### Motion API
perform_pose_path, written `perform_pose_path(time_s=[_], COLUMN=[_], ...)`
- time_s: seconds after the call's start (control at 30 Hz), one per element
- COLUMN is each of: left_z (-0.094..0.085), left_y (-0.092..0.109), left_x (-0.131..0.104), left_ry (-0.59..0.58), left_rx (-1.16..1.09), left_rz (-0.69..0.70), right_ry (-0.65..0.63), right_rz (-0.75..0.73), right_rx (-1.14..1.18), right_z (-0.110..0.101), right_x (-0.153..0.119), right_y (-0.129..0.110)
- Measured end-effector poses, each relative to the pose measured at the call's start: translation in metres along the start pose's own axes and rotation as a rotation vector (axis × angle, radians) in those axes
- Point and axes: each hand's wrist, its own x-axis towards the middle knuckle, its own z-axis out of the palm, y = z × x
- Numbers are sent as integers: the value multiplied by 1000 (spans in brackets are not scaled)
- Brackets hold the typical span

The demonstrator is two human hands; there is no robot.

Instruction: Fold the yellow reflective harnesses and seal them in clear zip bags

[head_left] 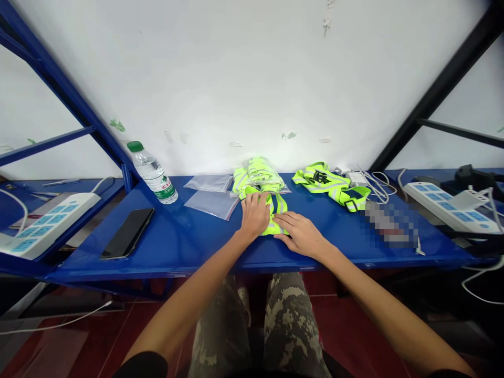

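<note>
A neon-yellow reflective vest (271, 228) of straps with silver-grey stripes lies bunched near the front edge of the blue table. My left hand (255, 212) rests on its left side, fingers stretched forward over the straps. From the right, my right hand (301, 233) lies on the vest with its fingers extended and the thumb apart. Parts of the vest are hidden beneath both hands. Just behind it, touching or nearly so, are folded reflective vests in clear bags (260, 173). Another reflective vest (325, 181) with black buckles lies loose to the right.
Flat clear zip bags (212, 203) lie left of the hands. Farther left are a water bottle (153, 173) and a black phone (128, 233). A white charger with cable (358, 178) and a blurred-out object (389, 224) lie right. Power strips (51, 220) flank the blue table (181, 252); a wall stands behind.
</note>
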Motion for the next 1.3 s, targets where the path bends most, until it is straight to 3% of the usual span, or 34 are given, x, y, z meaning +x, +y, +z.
perform_pose_path(time_s=[0.2, 0.33, 0.63, 0.77, 0.93, 1.17, 1.3], left_z=[-6, -7, -18, -18, -7, -1, -2], left_y=[4, 8, 9, 4, -3, -2, 0], left_x=[-20, -26, 8, 20, 25, 12, 10], left_ry=[-78, -78, -305, -355, -452, -319, -279], left_rx=[-190, -166, -129, -133, -149, -5, -1], left_rz=[158, 94, -154, -176, -130, -98, -70], right_ry=[-9, 13, 12, 91, 130, 141, 237], right_rz=[22, 74, 225, 224, 200, 249, 258], right_rx=[12, 38, 143, 214, 138, 313, 248], right_z=[2, 7, 3, 0, 8, 17, 16], right_x=[3, 3, 12, 19, 24, 23, 22], right_y=[-1, -2, 4, 6, 12, 20, 16])
